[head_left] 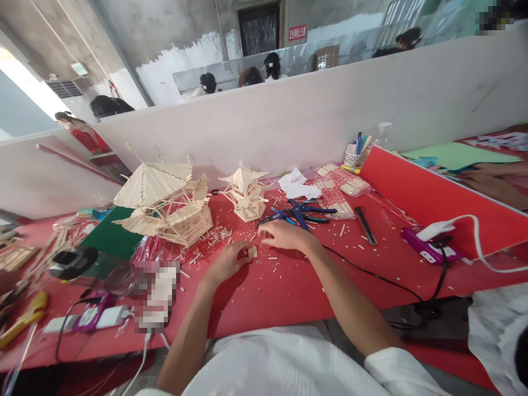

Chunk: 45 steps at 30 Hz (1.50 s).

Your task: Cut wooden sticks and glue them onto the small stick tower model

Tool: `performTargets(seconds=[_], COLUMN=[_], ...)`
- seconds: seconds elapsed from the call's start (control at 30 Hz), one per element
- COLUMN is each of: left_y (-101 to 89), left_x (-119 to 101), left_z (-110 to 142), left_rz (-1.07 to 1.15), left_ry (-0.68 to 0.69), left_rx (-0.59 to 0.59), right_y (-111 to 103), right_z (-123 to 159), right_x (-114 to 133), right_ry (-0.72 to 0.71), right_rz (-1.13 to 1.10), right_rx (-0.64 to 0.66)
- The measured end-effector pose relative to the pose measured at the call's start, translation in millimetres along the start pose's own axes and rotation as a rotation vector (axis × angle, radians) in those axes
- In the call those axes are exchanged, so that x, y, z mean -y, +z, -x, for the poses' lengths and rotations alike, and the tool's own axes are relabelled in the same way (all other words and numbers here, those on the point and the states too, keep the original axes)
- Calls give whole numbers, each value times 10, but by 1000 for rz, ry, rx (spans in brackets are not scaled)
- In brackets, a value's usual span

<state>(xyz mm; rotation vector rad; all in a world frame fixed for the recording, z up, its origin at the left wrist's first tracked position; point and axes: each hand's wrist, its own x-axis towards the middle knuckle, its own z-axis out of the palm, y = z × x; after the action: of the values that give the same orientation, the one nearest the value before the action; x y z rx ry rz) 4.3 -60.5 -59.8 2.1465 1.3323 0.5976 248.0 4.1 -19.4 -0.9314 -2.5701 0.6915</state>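
Observation:
My left hand [229, 260] is closed, with thumb and fingertips at the edge of a small panel of short wooden sticks [253, 252] low over the red table. Just to the right, my right hand [282, 235] has its fingers curled together; whatever is between its fingertips is too small to make out. Behind my hands stands a small tiered pavilion model [246, 195] built of wooden sticks. A larger stick pavilion [165, 203] with a slatted roof is at the left. Blue-handled pliers [300, 215] lie just beyond my right hand.
Stick scraps lie about the red table [264, 308]. At the right are a black-handled tool [366, 225], bagged sticks [350, 187], a pen cup [353, 157], a purple power strip [431, 247] and a red board [437, 203]. A bottle [99, 269] lies at the left. A white partition [289, 121] runs behind.

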Motion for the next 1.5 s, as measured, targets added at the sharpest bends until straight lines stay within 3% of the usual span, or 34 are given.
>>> performTargets(seconds=[0.17,0.5,0.87,1.5], left_y=[18,78,67,4], left_x=[-39,-8,1,35], left_z=[-14,-8,15,45], left_rz=[0,47,7,-82], left_ry=[51,27,27,-25], left_rx=[13,-18,-6,-32], right_y=[256,378,299,491], right_z=[-113,-141,-109,-174], right_x=[112,109,162,97], right_ry=[-110,-114,-94,-158], right_rz=[46,16,-6,0], right_rx=[97,85,93,57])
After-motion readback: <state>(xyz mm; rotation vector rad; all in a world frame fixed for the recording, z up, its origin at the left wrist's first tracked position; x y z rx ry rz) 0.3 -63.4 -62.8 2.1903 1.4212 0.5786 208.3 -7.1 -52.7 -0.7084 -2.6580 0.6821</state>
